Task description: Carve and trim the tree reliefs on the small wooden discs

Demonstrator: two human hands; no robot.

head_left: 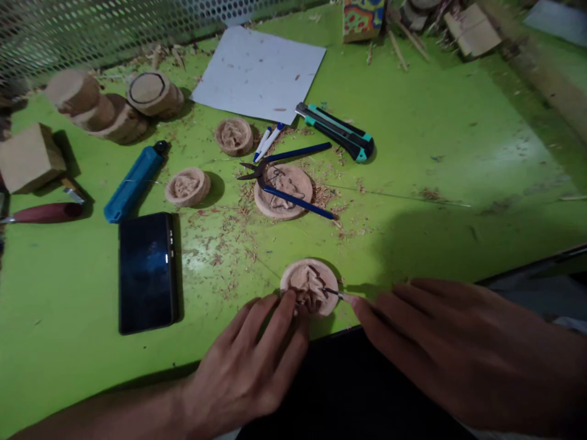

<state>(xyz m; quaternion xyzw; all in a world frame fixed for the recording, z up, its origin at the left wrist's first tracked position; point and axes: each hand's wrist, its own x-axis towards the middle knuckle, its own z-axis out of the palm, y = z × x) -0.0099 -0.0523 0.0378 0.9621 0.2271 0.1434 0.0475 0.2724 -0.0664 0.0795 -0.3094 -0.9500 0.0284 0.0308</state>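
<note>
A round wooden disc (pixel 331 278) with a leaf-like relief carved inside a raised rim lies near the table's front edge. My left hand (pixel 257 354) presses its fingertips on the disc's left and lower side, steadying it against the tabletop. In my right hand (pixel 440 330) is a slim carving tool (pixel 342 296), its thin metal tip touching the right part of the relief. The fingers wrap round its handle, which they mostly hide. Beyond the disc, blue-handled pliers (pixel 298 203) lie spread over a second carved disc (pixel 263 201).
A black phone (pixel 145 275), a blue-handled tool (pixel 132 183) and a red-handled chisel (pixel 48 212) lie to the left. Two small carved wooden cups (pixel 188 186), a green box cutter (pixel 339 131), pens (pixel 268 142) and white paper (pixel 261 73) are farther back. Shavings litter the green table (pixel 440 134).
</note>
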